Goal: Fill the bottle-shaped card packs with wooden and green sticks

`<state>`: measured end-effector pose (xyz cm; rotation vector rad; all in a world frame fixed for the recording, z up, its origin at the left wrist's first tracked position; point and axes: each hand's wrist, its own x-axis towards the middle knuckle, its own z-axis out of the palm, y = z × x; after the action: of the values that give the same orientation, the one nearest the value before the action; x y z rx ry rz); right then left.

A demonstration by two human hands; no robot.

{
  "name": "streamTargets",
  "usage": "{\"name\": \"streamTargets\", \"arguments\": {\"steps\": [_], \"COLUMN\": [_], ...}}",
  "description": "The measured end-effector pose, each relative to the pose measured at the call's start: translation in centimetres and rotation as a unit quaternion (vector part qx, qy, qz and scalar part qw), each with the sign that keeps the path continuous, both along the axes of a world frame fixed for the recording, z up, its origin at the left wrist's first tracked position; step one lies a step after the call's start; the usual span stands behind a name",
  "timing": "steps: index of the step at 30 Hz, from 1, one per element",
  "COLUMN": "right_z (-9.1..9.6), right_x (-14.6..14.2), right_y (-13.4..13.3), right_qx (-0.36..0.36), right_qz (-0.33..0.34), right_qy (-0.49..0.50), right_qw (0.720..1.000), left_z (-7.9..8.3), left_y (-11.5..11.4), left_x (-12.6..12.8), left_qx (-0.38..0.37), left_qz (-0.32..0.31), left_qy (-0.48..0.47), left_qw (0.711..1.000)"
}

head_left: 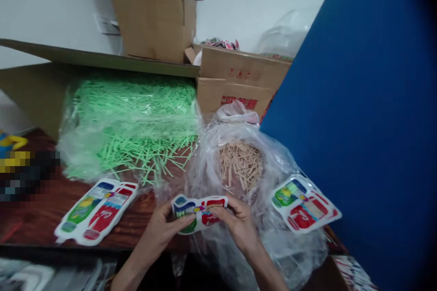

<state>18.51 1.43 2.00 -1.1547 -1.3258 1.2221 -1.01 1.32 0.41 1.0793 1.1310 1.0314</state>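
Between both hands, close to the table's front edge, is a bottle-shaped printed packet (pixel 200 209) with a green half and a red half. My left hand (pixel 164 225) pinches its left end, thumb across the front. On the right end, my right hand (pixel 241 225) grips with its thumb over the red part. Just beyond lies a heap of short tan sticks (pixel 241 163) in an open clear plastic bag (pixel 205 157). Similar packets (pixel 97 211) lie stacked to the left, and more packets (pixel 303 204) rest on the plastic at right.
Many thin green sticks (pixel 143 145) spill from a clear bag in an open cardboard box (pixel 34 86). Other cardboard boxes (pixel 150 18) stand against the wall. A large blue panel (pixel 358 100) borders the right side. A dark, yellow and blue object (pixel 15 143) sits far left.
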Motion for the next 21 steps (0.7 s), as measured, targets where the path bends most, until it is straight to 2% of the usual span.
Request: {"name": "streamTargets", "arguments": {"steps": [3,5,6,8,11,13,15,17,21], "right_z": [1.7,2.3,2.4,1.7,-0.5,-1.8,-2.7,-3.1,-3.4], "right_x": [3.6,6.7,8.5,12.3,17.5,19.9,21.2,21.5,21.8], "right_y": [-0.9,-1.6,-1.8,-2.0,-2.1,-2.4,-2.9,-3.3,-3.2], "right_qx": [0.073,0.086,0.080,0.049,0.027,-0.015,-0.074,-0.102,-0.064], "right_qz": [-0.074,-0.138,-0.191,-0.301,-0.433,-0.486,-0.502,-0.509,-0.570], "right_qy": [-0.109,-0.138,-0.136,-0.097,-0.039,-0.073,-0.158,-0.215,-0.215], "right_qw": [0.989,0.977,0.969,0.948,0.900,0.871,0.847,0.827,0.790], "left_z": [-0.3,-0.4,-0.5,-0.7,-1.2,-1.5,-1.7,-1.7,-1.4], "left_y": [0.2,0.2,0.2,0.1,0.0,-0.1,-0.2,-0.2,-0.1], "left_x": [0.5,0.7,0.9,1.0,1.0,1.0,0.9,0.7,-0.1], "left_qx": [0.038,0.051,0.052,0.047,0.033,0.029,0.031,0.032,0.016], "left_qz": [-0.008,-0.024,-0.035,-0.047,-0.043,-0.041,-0.046,-0.053,-0.036], "left_qy": [0.016,0.026,0.027,0.026,0.031,0.037,0.045,0.051,0.034], "left_qw": [0.999,0.998,0.998,0.997,0.998,0.998,0.997,0.997,0.999]}}
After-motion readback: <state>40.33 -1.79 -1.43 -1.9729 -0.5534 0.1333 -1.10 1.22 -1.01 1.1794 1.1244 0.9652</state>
